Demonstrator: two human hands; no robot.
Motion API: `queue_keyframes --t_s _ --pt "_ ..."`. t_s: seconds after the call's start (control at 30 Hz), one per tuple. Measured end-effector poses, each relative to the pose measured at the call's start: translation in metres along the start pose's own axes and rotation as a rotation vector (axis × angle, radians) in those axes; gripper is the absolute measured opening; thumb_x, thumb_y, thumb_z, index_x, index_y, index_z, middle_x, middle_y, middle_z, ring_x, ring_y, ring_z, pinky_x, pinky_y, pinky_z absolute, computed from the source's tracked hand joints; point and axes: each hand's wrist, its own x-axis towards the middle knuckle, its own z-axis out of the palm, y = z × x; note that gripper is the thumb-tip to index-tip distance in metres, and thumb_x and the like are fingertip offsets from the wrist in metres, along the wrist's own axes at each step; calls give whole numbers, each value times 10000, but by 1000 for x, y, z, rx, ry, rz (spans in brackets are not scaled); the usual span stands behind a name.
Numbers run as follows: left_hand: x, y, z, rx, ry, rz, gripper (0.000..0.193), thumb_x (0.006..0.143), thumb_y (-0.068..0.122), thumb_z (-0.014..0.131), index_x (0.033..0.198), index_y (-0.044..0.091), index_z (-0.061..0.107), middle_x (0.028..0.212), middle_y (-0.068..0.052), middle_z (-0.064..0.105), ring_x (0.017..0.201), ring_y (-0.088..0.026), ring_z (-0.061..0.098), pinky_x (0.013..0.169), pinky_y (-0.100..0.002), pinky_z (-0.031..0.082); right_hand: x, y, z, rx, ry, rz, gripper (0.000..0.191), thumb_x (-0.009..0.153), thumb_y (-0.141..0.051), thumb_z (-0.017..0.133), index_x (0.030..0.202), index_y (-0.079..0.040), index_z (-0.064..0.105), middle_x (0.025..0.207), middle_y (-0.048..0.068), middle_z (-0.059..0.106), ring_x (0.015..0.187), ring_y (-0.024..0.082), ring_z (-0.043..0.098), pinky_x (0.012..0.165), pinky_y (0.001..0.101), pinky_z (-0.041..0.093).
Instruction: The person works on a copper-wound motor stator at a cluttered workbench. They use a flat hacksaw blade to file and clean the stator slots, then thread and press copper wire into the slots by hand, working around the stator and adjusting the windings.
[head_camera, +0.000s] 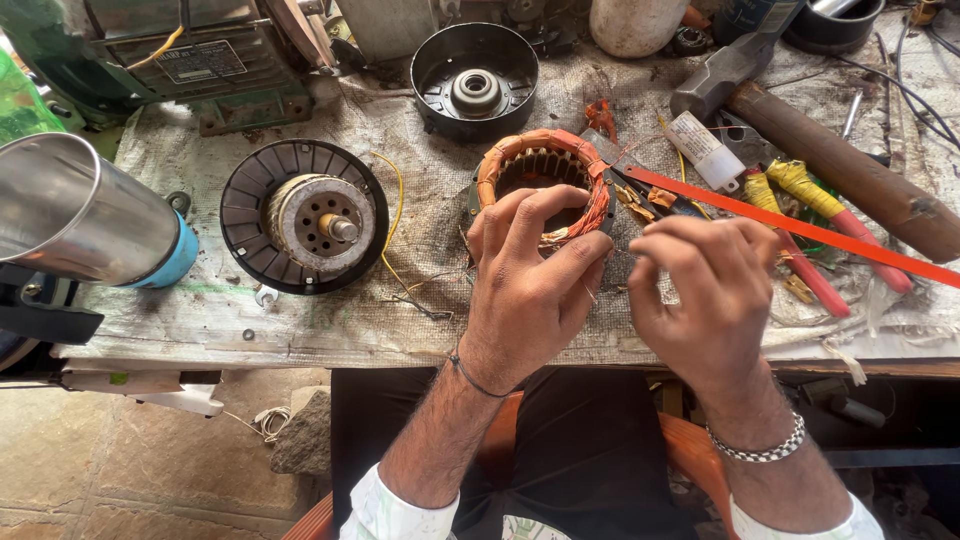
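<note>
Left hand (530, 275) on copper-wound stator (545, 180), right hand (705, 290) just beside, pinched, on cluttered cloth-covered workbench (420, 300).

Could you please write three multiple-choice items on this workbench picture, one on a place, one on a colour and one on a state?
1. Where does the round black rotor with the metal hub lie?
A. to the left of the left hand
B. behind the hammer
C. under the right hand

2. What colour is the long flat strip that runs past the right hand?
A. blue
B. red-orange
C. white

3. How does the left hand meet the copper-wound stator?
A. it lies flat on the bench, apart from it
B. its fingers grip the near rim
C. it lifts it high off the bench

Answers: 1 A, it lies left of that hand; 2 B, the strip is red-orange; 3 B, the fingers curl over the near rim, while the right hand pinches beside it.
</note>
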Motion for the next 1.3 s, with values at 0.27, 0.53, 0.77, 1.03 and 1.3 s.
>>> queue_keyframes --t_s 0.27,0.53,0.77,1.03,1.3 --pt "0 1 0 3 -3 2 221 917 141 822 1111 189 727 1374 -23 556 1378 -261 476 1176 -494 340 -1 -7 -8 -90 68 -57 136 945 -167 868 1062 -162 799 1066 -30 678 959 174 613 954 385 353" --pt "0 1 -2 16 -18 11 239 894 131 830 1104 187 729 1374 -27 558 1380 -262 477 1186 -496 331 6 -2 -3 60 -31 63 112 958 -153 838 977 -83 753 1042 17 701 948 197 624 992 424 353" --pt "0 0 1 15 -11 13 235 906 128 827 1109 192 726 1382 -25 558 1383 -263 477 1192 -488 337 9 -4 -6 110 -65 162 76 997 -57 692 1067 -65 720 1063 54 694 973 218 648 985 390 395" --pt "0 1 -1 6 -13 5 246 907 138 821 1126 192 722 1387 -29 552 1393 -261 472 1196 -493 328 3 -3 0 -52 33 -50 145 983 -95 831 1101 -114 750 1105 16 667 1007 197 613 964 398 388" --pt "0 2 -2 9 -15 8 238 904 131 822 1116 186 726 1391 -24 550 1390 -264 467 1193 -491 328 -5 -4 -6 -74 29 17 104 989 -138 828 1086 -171 812 1092 -37 682 966 152 596 968 371 335"
